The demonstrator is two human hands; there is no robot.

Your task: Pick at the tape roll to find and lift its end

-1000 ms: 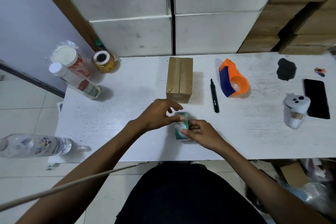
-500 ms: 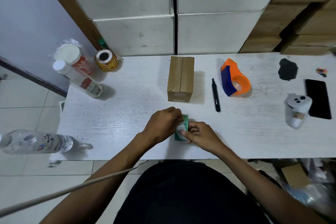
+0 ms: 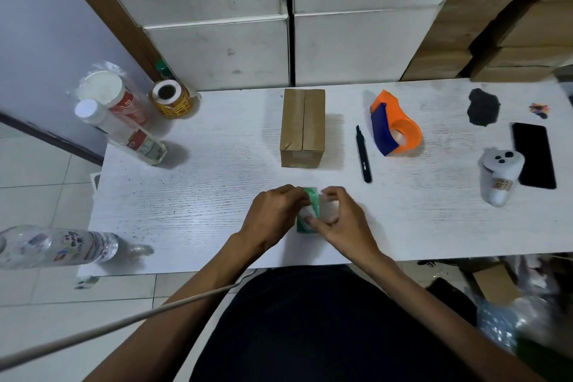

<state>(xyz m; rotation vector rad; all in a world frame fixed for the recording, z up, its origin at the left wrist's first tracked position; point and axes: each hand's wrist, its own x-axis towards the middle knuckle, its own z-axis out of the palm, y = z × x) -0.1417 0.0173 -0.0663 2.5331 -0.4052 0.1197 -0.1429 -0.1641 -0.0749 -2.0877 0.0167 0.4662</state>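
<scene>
small green-and-white printed carton (image 3: 310, 211) sits near the front edge of the white wood-grain table (image 3: 201, 195), just in front of the sealed brown cardboard box (image 3: 302, 127). judged early: carton not yet packed, bigger box shut. left hand (image 3: 273, 217) curls round its left side, fingers bent and gripping. right hand (image 3: 341, 223) pinches a pale flap or film at its right, thumb and fingers close. black marker (image 3: 362, 153) and orange tape dispenser (image 3: 395, 127) lie far right, untouched.

A packing room: stacked cartons (image 3: 511, 25), tape dispenser (image 3: 395, 124), label roll (image 3: 172, 99)
</scene>
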